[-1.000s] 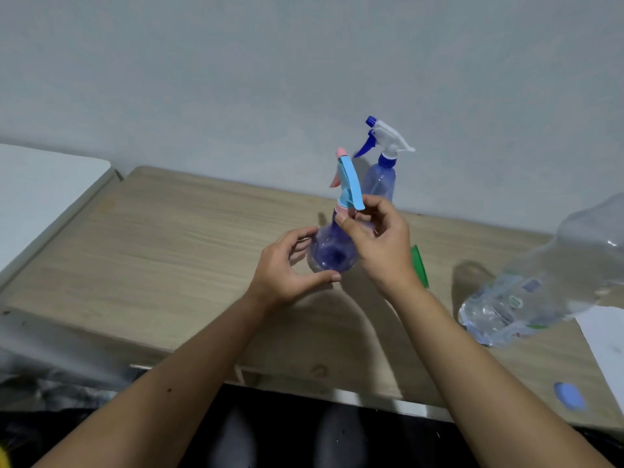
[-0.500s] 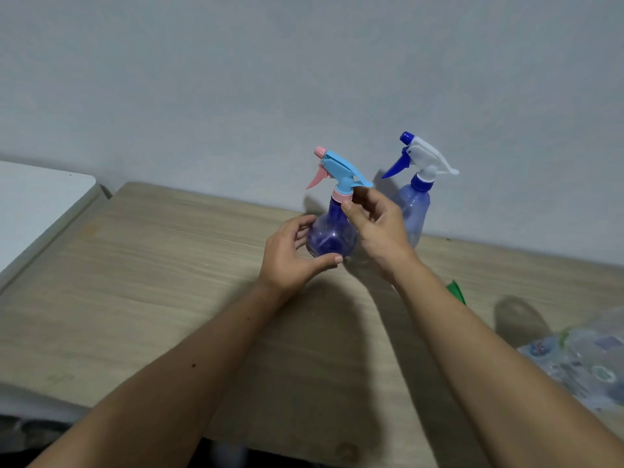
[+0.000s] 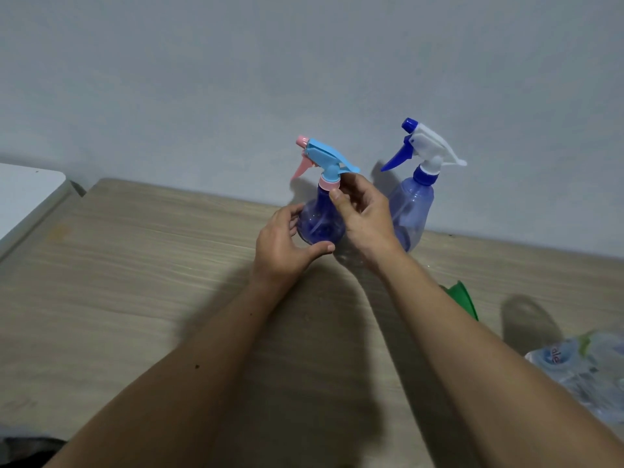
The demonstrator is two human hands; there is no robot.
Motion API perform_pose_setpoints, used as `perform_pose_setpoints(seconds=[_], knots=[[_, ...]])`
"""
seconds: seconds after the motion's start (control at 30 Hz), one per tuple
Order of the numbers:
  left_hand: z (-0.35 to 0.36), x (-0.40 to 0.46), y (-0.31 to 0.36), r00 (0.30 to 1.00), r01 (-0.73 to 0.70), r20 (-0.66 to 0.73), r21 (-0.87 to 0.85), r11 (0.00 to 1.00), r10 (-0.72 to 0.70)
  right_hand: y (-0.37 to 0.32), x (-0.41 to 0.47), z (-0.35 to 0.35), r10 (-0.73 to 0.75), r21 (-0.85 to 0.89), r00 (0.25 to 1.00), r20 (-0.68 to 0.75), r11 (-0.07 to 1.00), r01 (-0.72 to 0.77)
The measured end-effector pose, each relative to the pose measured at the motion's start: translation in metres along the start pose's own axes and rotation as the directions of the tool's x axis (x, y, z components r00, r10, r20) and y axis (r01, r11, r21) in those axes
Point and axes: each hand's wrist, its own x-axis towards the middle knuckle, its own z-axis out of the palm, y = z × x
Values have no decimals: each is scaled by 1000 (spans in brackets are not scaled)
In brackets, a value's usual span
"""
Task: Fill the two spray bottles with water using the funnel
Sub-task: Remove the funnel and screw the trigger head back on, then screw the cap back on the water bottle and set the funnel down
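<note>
Since the earlier frame, both spray bottles sit higher and further right in the frame; the grips look unchanged. Wooden table (image 3: pixel 135 282) fills the lower frame. Left hand (image 3: pixel 283 246) cups the round purple spray bottle (image 3: pixel 320 221) at centre; right hand (image 3: pixel 363 214) pinches its pink collar (image 3: pixel 328 184). Second spray bottle (image 3: pixel 413 204) stands just right. Green funnel (image 3: pixel 462 295) lies at right. Water bottle (image 3: pixel 587 369) lies lower right. Unscrewing likely goes best with the base held steady and upright.

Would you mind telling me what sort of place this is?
Probably a plain room at home or in an office: a wood-grain table against a bare grey wall, with a white surface beside it.
</note>
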Motion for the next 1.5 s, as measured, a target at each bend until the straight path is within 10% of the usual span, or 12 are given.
perform_pose_setpoints(seconds=[1.03,1.5], knots=[[-5,-86,35,990,98,-110,101,990,-87,-19,-115,-61,70,115,997,-11,991,-68],[105,-158,220,935,-278,184,-154,948,304,36,-308,-199,218,207,949,-229,963,-171]])
